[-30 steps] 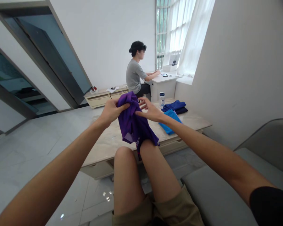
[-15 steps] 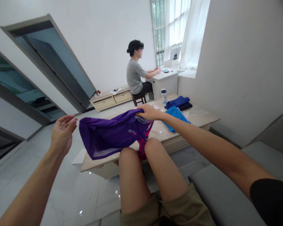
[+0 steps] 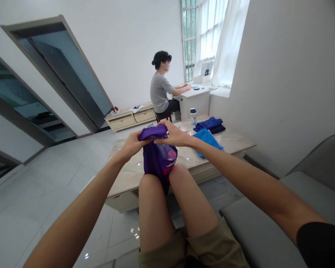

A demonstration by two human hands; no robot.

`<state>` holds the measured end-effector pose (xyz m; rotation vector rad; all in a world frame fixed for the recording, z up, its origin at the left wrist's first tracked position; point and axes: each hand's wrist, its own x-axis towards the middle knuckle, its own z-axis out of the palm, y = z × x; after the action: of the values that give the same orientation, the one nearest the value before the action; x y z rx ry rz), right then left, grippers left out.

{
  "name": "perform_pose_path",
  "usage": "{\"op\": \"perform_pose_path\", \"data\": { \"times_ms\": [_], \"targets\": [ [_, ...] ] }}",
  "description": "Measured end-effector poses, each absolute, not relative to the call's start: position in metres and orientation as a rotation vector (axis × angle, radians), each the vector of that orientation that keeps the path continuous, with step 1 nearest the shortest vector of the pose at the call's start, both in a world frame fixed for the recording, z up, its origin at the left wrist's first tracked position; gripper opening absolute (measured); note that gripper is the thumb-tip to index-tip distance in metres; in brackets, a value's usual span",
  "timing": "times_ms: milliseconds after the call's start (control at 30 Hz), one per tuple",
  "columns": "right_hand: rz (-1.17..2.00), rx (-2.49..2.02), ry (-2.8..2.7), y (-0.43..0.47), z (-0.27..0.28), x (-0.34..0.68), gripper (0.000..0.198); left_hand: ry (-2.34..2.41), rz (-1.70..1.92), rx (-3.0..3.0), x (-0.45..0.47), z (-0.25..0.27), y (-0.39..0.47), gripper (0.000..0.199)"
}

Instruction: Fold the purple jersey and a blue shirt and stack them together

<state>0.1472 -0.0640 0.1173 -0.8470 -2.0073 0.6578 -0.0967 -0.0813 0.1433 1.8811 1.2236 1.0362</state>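
A purple garment (image 3: 153, 158) with pink patterned parts hangs bunched from both of my hands, above my knees. My left hand (image 3: 134, 144) grips its upper left edge, thumb and fingers closed on the cloth. My right hand (image 3: 171, 134) pinches the upper right edge, close beside the left. The lower end of the cloth drops between my knees, where part of it is hidden. Behind it stands the low marble-topped table (image 3: 125, 175). To the right on that table lies a bright blue folded cloth (image 3: 208, 142).
Dark blue folded clothes (image 3: 210, 124) and a clear bottle (image 3: 193, 116) stand farther back on the table. Another person (image 3: 162, 91) sits at a white desk (image 3: 198, 92) by the window. A grey sofa (image 3: 304, 201) is at my right, and a low cabinet (image 3: 128, 119) lines the far wall.
My left hand has moved right and taken hold of the purple garment. The garment, spread out sideways before, now hangs gathered between both hands.
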Motion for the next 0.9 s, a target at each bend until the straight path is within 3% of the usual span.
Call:
{"op": "perform_pose_path", "data": {
  "times_ms": [33,100,133,233,267,567,800,900],
  "targets": [
    [0.721,-0.915,-1.969,-0.068,0.102,0.151,0.090,1.227,1.096,1.896,-0.098,0.147,-0.080,0.056],
    [0.863,-0.992,-1.946,-0.076,0.068,0.152,0.099,1.244,1.198,1.909,-0.101,0.156,-0.078,0.052],
    [0.894,-0.978,-1.946,-0.079,0.052,0.150,0.092,1.257,1.234,1.909,-0.103,0.160,-0.078,0.052],
    [0.891,-0.892,-1.929,-0.082,0.020,0.139,0.040,1.321,1.311,1.878,-0.111,0.175,-0.080,0.052],
    [0.872,-0.881,-1.908,-0.080,0.017,0.136,0.033,1.345,1.333,1.862,-0.116,0.179,-0.080,0.052],
    [0.546,-1.075,-1.445,-0.020,0.089,0.165,0.017,1.241,1.489,1.716,-0.183,0.184,-0.093,0.049],
    [0.321,-1.048,-1.487,0.009,0.127,0.199,0.011,1.324,1.399,1.646,-0.222,0.177,-0.107,0.066],
    [0.262,-1.063,-1.572,0.012,0.147,0.219,0.013,1.452,1.472,1.557,-0.246,0.184,-0.104,0.055]
  ]
}}
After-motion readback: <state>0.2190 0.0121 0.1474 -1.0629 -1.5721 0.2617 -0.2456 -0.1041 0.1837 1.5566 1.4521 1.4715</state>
